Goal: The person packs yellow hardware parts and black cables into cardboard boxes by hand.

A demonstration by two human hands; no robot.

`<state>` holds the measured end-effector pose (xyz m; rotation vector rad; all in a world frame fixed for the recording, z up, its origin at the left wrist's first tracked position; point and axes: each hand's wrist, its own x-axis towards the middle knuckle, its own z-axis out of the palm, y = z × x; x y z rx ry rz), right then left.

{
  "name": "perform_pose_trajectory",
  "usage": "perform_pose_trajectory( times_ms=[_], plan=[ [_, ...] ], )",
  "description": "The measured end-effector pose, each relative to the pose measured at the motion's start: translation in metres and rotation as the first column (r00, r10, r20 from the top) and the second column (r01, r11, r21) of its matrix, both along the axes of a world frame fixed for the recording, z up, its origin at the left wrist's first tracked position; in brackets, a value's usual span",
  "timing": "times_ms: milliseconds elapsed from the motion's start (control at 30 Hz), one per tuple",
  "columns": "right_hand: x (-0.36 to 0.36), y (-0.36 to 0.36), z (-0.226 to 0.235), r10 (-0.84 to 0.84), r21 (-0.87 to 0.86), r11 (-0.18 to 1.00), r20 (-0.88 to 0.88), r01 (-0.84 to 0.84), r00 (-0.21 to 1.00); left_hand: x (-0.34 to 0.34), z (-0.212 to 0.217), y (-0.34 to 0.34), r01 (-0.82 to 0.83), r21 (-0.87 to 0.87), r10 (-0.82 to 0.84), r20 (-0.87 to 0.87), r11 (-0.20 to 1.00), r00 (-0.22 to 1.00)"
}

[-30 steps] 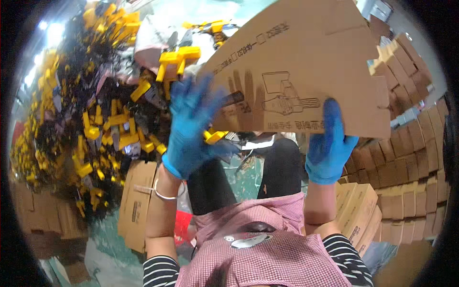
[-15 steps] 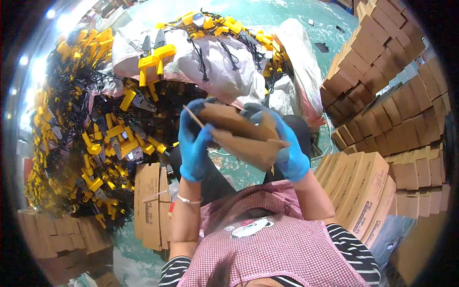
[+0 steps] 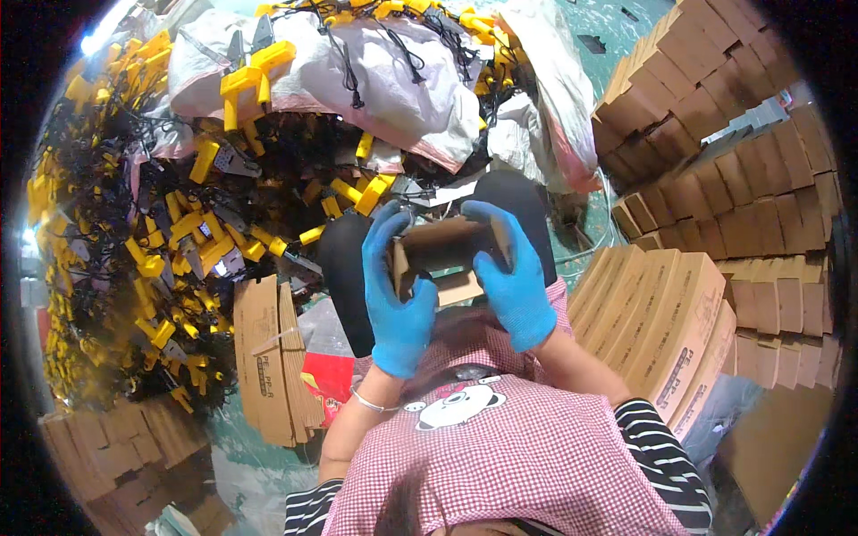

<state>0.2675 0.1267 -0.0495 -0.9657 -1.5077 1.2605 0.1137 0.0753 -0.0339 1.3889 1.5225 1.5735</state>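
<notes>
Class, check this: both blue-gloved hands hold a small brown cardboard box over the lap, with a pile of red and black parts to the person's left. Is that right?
Not quite. The head view shows the pile of parts is yellow and black, not red and black. The rest stands: left hand and right hand, in blue gloves, hold the cardboard box over the lap.

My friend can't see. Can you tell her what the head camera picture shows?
Two hands in blue gloves, left hand and right hand, hold a small brown cardboard box over the person's lap. A big heap of yellow and black clamps lies to the left, and stacks of flat brown cardboard boxes stand to the right.
</notes>
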Motion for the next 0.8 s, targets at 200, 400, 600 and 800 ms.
perform_pose_trajectory(
  times_ms=[200, 400, 600, 800],
  plan=[
    [0.011, -0.004, 0.005, 0.183, -0.013, 0.983, -0.070, -0.185, 0.981, -0.020, 0.010, -0.016, 0.150, -0.103, -0.097, 0.403, 0.983, 0.910],
    [0.017, -0.001, 0.001, 0.141, -0.108, 0.983, -0.075, -0.149, 0.987, -0.034, -0.012, -0.033, 0.268, -0.102, -0.285, -0.242, 0.958, 0.927],
    [0.024, 0.028, 0.042, 0.315, -0.049, 0.943, 0.460, -0.330, 0.830, -0.043, -0.004, -0.030, 0.271, -0.110, -0.289, -0.496, 0.956, 0.819],
    [0.015, 0.029, 0.039, 0.221, 0.128, 0.884, 0.733, -0.450, 0.643, -0.044, -0.003, -0.032, 0.240, -0.138, -0.277, -0.496, 0.961, 0.823]
  ],
)
